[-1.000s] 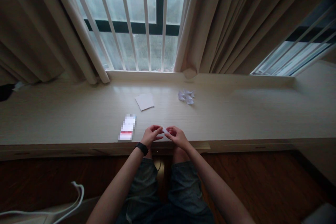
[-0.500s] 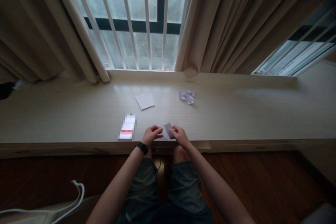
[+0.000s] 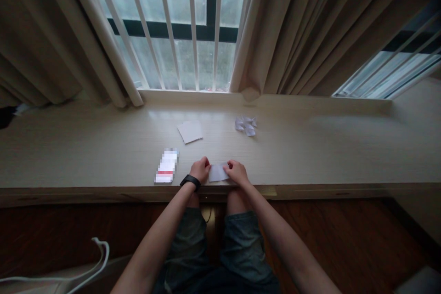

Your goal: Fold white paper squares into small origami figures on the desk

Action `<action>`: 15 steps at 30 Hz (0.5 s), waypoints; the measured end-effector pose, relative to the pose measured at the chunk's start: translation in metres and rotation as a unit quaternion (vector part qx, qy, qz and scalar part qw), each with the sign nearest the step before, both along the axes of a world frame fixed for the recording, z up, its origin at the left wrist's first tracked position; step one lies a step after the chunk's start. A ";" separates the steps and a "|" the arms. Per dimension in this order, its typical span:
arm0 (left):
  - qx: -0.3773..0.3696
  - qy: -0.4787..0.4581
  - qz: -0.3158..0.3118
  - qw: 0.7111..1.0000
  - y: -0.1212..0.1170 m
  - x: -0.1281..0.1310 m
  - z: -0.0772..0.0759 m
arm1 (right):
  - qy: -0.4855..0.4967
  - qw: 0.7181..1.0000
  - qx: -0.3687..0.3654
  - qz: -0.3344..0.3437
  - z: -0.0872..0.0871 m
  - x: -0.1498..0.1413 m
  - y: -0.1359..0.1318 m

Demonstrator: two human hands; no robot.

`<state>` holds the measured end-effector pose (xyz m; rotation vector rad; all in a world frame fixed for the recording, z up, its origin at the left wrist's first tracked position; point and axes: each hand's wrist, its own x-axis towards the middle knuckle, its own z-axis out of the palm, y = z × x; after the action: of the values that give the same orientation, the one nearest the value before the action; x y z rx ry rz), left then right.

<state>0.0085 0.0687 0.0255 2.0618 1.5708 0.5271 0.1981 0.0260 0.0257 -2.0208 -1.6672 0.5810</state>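
Note:
Between my hands, near the desk's front edge, is a small white sheet of paper (image 3: 218, 173), opened out with a faint crease. My left hand (image 3: 200, 169), with a black band at the wrist, pinches its left side. My right hand (image 3: 236, 172) grips its right side, fingers closed on the edge. Beyond it to the left lies a stack of square white paper (image 3: 190, 132). Several small folded paper pieces (image 3: 245, 126) sit in a cluster farther back on the right.
A phone with a blurred-out screen (image 3: 166, 166) lies left of my left hand. The pale desk (image 3: 327, 151) runs along a barred window (image 3: 172, 55) with beige curtains (image 3: 275, 32). A white cord (image 3: 103, 257) hangs at the lower left.
The paper was tilted and partly folded between my fingers; now it is spread flatter and wider. My left hand has turned and shifted slightly, still at the left edge.

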 end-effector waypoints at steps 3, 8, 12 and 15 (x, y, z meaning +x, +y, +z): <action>0.079 0.068 -0.050 0.993 -0.006 0.005 0.001 | -0.033 0.999 -0.006 -0.008 -0.004 -0.003 -0.001; 0.184 0.150 -0.193 0.952 -0.029 0.011 0.000 | -0.028 0.999 0.001 -0.020 -0.008 -0.005 -0.003; 0.207 0.168 -0.185 0.946 -0.037 0.009 -0.004 | -0.034 0.999 0.011 -0.016 -0.011 -0.006 -0.006; 0.216 0.171 -0.182 0.944 -0.035 0.006 -0.007 | -0.042 0.998 0.056 -0.006 -0.017 -0.008 -0.009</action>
<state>0.0143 0.0336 0.0182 2.8298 1.2704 0.4156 0.1901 0.0169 0.0091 -1.9985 -1.6952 0.3941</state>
